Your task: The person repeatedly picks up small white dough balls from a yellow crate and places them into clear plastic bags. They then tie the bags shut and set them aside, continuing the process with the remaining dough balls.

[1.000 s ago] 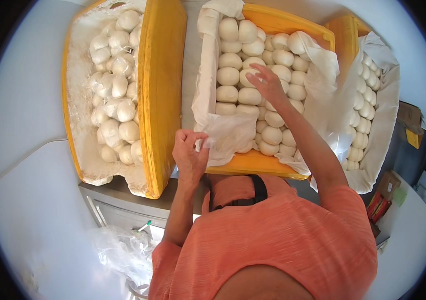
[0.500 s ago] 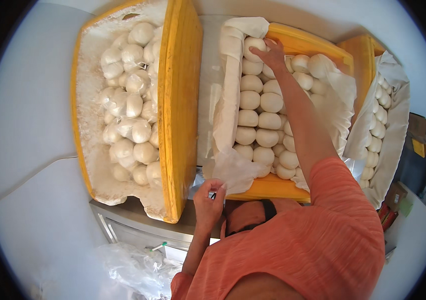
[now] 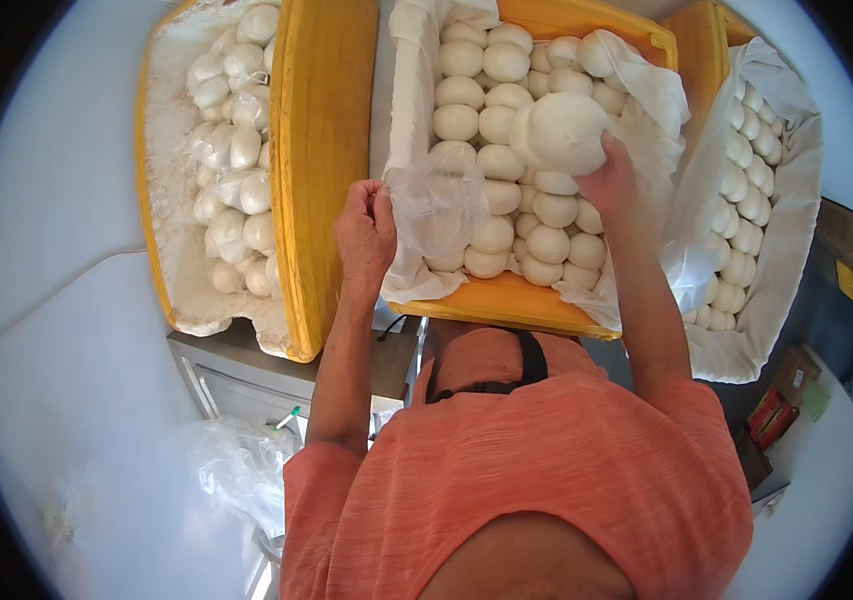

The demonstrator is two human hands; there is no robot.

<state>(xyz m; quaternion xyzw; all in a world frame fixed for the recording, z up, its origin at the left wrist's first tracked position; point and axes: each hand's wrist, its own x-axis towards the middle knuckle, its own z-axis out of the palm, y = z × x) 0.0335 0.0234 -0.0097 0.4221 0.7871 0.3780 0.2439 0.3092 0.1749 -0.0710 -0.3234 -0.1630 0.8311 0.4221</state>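
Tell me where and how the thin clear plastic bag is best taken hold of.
Grip the clear plastic bag at its upper rim, coming from the left, as the left hand pinches it now. The film is limp, so only the rim keeps its mouth open toward the white dough ball in the right hand.

right hand: drawn back from far end of middle crate, now lifting white buns. left hand: raised, holding clear bag open.

Middle yellow crate: its far rim is cut off; dough balls beneath the clear bag look blurred.
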